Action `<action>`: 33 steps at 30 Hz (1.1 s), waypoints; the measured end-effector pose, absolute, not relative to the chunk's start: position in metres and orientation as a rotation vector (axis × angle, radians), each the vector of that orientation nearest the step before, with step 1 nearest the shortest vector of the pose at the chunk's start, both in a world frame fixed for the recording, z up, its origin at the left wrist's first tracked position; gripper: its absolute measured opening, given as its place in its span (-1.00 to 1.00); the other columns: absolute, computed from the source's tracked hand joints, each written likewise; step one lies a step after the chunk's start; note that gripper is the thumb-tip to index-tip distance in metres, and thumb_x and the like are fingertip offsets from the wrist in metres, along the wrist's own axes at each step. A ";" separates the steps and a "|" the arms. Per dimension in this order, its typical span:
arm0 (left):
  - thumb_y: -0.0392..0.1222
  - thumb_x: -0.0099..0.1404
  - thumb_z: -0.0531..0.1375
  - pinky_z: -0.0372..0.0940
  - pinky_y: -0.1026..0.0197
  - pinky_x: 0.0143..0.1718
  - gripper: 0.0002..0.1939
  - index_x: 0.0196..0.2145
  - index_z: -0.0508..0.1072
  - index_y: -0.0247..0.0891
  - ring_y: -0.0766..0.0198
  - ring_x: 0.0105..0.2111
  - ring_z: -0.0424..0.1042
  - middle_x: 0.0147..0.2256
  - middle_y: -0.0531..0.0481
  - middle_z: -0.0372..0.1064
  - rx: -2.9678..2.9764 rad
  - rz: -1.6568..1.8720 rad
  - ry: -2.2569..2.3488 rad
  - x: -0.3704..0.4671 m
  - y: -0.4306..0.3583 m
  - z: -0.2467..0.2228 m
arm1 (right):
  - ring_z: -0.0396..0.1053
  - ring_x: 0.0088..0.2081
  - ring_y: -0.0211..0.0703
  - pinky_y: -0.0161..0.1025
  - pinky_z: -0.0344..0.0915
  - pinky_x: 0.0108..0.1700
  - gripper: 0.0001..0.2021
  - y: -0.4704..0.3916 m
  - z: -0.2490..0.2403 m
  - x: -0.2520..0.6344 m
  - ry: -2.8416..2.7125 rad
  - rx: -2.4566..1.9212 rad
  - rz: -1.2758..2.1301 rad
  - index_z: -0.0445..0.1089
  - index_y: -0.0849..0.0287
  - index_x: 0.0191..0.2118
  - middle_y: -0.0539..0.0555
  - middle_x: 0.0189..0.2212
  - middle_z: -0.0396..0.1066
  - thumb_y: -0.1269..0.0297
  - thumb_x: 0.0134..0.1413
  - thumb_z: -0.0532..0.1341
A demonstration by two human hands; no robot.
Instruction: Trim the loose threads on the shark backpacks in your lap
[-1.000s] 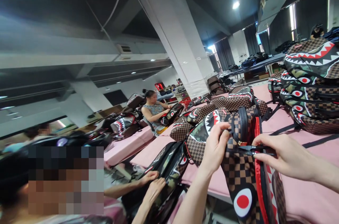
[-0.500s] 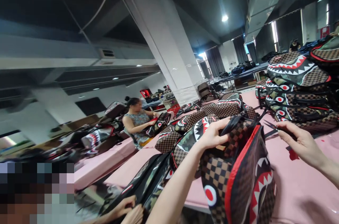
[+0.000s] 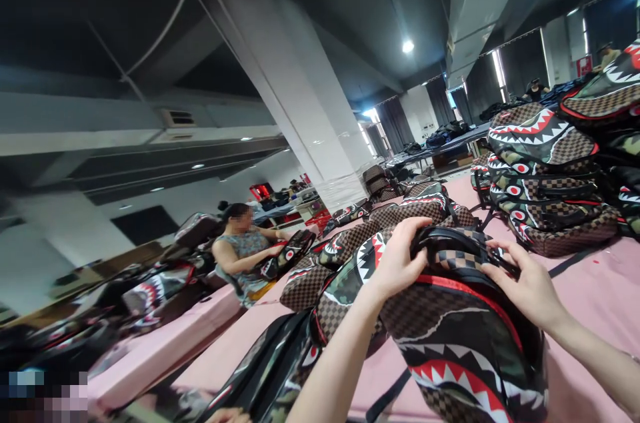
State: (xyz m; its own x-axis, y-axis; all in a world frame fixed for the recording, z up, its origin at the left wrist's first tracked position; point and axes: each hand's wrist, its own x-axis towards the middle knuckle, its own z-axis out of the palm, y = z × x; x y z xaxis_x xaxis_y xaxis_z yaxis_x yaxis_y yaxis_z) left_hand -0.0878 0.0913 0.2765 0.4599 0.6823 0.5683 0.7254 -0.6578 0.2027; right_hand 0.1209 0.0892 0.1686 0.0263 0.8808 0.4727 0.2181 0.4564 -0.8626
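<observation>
At the backpack (image 3: 450, 336), left hand (image 3: 404, 260) curled

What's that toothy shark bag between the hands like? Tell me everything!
The brown-and-black checkered backpack has a printed shark mouth with white teeth on red, plus camouflage patches. Red trim curves across its upper front. It looks smooth and leathery. It stands tilted by the pink-covered table, its bottom not clearly visible. The left hand grips the black top loop; the right hand is at the top's other side.

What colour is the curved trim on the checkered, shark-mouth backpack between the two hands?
The trim is bright red, seen best in the head view.
</observation>
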 end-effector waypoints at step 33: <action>-0.23 0.28 -0.07 0.16 0.23 -0.46 -0.83 -0.43 0.24 -0.25 0.26 -0.44 0.30 -0.40 -0.06 0.28 -2.281 -0.790 -1.445 -0.004 0.081 0.229 | 0.42 -0.46 -0.20 -0.33 0.10 -0.53 -0.77 0.059 0.166 0.145 -1.737 -1.293 -0.060 0.33 0.15 -0.24 0.01 -0.42 0.45 0.19 0.19 -0.02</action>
State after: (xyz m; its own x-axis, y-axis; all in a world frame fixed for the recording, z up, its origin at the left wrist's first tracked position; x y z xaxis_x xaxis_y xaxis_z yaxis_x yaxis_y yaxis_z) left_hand -0.0045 0.0814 0.2288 0.3326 0.7202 0.6089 0.9013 -0.4328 0.0195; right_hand 0.1445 0.0593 0.1664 -0.0048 0.7241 0.6896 0.7697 0.4430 -0.4598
